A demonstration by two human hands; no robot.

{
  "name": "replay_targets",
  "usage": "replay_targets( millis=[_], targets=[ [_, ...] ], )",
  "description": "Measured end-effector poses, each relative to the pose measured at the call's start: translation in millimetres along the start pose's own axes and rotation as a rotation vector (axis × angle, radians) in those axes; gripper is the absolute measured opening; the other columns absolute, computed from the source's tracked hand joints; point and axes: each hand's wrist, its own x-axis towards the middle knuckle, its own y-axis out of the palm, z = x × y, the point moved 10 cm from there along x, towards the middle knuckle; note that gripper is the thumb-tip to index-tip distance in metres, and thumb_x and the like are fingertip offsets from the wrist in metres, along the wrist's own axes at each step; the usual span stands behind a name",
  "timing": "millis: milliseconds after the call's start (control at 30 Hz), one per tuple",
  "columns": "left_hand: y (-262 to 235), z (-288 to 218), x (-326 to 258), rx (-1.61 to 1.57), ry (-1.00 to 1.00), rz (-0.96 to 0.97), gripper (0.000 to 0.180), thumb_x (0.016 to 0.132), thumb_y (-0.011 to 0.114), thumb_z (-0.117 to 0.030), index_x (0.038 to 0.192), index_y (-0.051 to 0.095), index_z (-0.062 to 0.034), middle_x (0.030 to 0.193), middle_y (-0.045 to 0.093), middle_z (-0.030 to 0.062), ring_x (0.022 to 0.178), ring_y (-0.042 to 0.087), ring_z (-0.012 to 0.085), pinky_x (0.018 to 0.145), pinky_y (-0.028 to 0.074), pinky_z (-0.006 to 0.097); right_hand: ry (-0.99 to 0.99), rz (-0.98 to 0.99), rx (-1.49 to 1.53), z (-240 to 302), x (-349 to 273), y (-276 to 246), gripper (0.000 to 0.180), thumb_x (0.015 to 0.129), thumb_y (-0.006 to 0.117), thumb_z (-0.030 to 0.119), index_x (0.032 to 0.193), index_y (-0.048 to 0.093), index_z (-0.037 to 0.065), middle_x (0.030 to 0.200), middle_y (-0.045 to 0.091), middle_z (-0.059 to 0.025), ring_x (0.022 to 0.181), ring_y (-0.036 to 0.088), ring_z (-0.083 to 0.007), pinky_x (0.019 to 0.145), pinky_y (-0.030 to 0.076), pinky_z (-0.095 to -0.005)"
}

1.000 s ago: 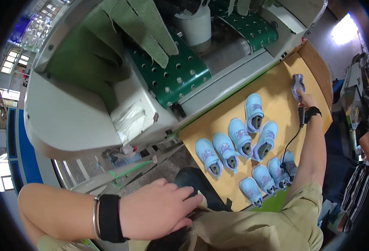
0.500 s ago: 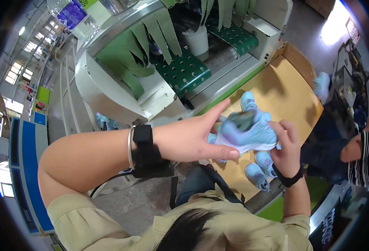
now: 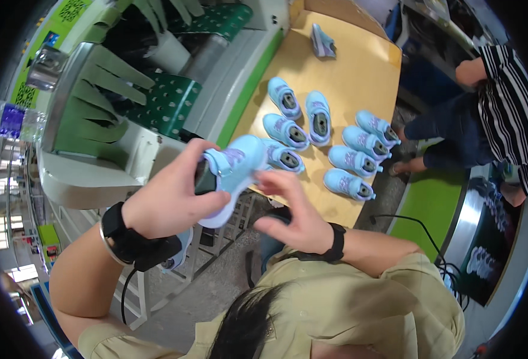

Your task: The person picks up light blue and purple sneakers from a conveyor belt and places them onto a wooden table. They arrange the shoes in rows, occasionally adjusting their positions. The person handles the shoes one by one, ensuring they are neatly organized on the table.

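Note:
My left hand is closed around the heel and opening of a light-blue sneaker with a pale sole. The sneaker is held up in the air, toe tipped up and away, with a dark filling showing in its opening. Beside the sole is my right hand, thumb spread from the fingers. Its fingertips are at the sole's edge; whether they touch it I cannot tell. Just beyond, several matching sneakers stand on a tan tabletop, and another group of sneakers sits in a row at the right.
One sneaker lies at the table's far end. On the left stands a conveyor machine with a green perforated belt and hanging fabric strips. A person in a striped top is at the right. A black cable runs nearby.
The sneaker has passed from my right hand's grip into my left, which was spread open before. My right fingers have loosened. The view has swung toward the right, showing more of the table.

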Motion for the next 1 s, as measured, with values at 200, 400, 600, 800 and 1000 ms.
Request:
replay_targets(
  millis=[200, 400, 600, 800, 1000],
  targets=[
    [15, 12, 6, 0.118, -0.064, 0.095, 0.07, 0.096, 0.072, -0.025, 0.147, 0.033, 0.004, 0.134, 0.05, 0.0199, 0.116, 0.06, 0.0248, 0.099, 0.051, 0.038, 0.455, -0.046, 0.73, -40, 14, 50, 0.096, 0.082, 0.089, 0.032, 0.146, 0.024, 0.004, 0.136, 0.045, -0.0191, 0.118, 0.056, -0.0235, 0.095, 0.054, -0.0401],
    [54, 5, -16, -0.055, -0.074, 0.485, 0.069, 0.104, 0.062, -0.03, 0.157, 0.028, -0.002, 0.15, 0.04, 0.019, 0.13, 0.054, 0.0305, 0.106, 0.047, 0.04, 0.534, 0.024, 0.41, -79, 5, 15, 0.074, 0.084, 0.085, 0.021, 0.134, 0.033, 0.005, 0.123, 0.049, -0.0102, 0.116, 0.054, -0.0176, 0.094, 0.05, -0.035],
    [38, -1, -13, 0.169, 0.043, 0.423, 0.06, 0.103, 0.062, -0.034, 0.153, 0.042, -0.0047, 0.141, 0.059, 0.017, 0.125, 0.059, 0.0283, 0.105, 0.048, 0.041, 0.753, 0.527, -0.102, -92, -75, -69, 0.067, 0.087, 0.079, 0.015, 0.14, 0.041, 0.003, 0.126, 0.055, -0.013, 0.12, 0.054, -0.0216, 0.104, 0.043, -0.0351],
    [42, -6, -17, 0.233, 0.157, 0.424, 0.058, 0.103, 0.062, -0.031, 0.151, 0.044, -0.0049, 0.141, 0.058, 0.0193, 0.123, 0.06, 0.0317, 0.104, 0.049, 0.041, 0.668, 0.44, -0.691, -119, -161, -130, 0.063, 0.081, 0.079, 0.008, 0.135, 0.046, 0.001, 0.124, 0.056, -0.0212, 0.118, 0.059, -0.0371, 0.1, 0.048, -0.0443],
    [40, -3, -16, 0.315, 0.116, 0.421, 0.059, 0.102, 0.063, -0.029, 0.15, 0.043, -0.0008, 0.139, 0.058, 0.0234, 0.124, 0.059, 0.0357, 0.105, 0.047, 0.041, 0.602, 0.363, -0.801, -101, -154, -146, 0.06, 0.078, 0.081, 0.01, 0.131, 0.056, 0.007, 0.126, 0.055, -0.0177, 0.12, 0.055, -0.0425, 0.102, 0.046, -0.048]
  ],
)
